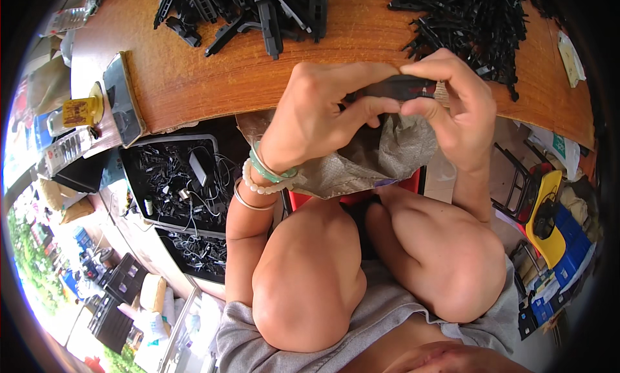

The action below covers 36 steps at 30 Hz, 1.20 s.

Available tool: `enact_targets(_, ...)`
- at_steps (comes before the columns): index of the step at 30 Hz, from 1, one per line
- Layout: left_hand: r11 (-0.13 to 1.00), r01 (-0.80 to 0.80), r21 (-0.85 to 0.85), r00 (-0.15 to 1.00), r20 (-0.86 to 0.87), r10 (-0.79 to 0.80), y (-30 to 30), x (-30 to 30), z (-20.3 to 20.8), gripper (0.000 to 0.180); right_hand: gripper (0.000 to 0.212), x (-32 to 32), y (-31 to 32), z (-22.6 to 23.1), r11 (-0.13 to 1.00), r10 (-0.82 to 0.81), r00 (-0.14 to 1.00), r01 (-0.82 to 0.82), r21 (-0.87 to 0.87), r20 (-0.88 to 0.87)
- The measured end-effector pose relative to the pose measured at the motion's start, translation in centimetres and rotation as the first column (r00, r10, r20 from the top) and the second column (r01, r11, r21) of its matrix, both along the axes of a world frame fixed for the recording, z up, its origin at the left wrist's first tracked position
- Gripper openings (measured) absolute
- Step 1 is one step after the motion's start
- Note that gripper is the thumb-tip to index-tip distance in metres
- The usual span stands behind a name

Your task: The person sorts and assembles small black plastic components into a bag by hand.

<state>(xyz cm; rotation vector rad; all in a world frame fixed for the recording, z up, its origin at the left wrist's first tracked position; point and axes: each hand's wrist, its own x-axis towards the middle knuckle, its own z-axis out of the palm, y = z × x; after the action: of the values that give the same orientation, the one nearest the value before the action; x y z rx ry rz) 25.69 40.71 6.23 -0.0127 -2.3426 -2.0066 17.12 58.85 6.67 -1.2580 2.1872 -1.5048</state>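
Black, the part [399,87] is above the sack [336,176]: I see the left hand [316,111] pinching its left end between fingers, the right hand [462,108] its right. I'd press evenly, thumbs level. Trays [194,231] sit left; the wooden counter [194,82] bears a left pile [268,24] and right pile [478,37]; a yellow chair [554,247] stands right.

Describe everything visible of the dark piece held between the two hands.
The dark piece is elongated and blackish, seemingly plastic, with a small reddish patch toward its right end. It lies roughly level, held up near the front edge of the wooden table. The left hand and right hand grip it with thumbs and fingers, covering parts of it. Blur hides finer detail.
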Motion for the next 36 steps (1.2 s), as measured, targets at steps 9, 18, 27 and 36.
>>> enact_targets(9,0.836,-0.291,-0.466,0.897,-0.437,0.069,2.5,0.0,0.4,0.039,0.032,1.1,-0.4,-0.2,0.963,0.06,0.719,0.141,-0.231,0.692)
enact_targets(18,0.854,-0.321,-0.41,0.862,-0.499,0.085,2.9,0.0,0.4,0.041,0.029,1.8,-0.8,0.5,0.936,0.029,0.659,0.247,-0.252,0.752)
enact_targets(27,0.647,-0.624,-0.439,0.781,-0.383,0.493,-3.2,-0.2,-0.8,0.026,0.021,-0.2,1.0,0.4,0.979,0.015,0.785,-0.138,0.152,0.619)
enact_targets(36,0.589,-0.612,-0.527,0.778,-0.272,0.566,-5.0,-1.2,-3.0,0.028,0.005,-6.1,-1.7,-0.4,0.922,-0.204,0.864,0.327,0.205,-0.46)
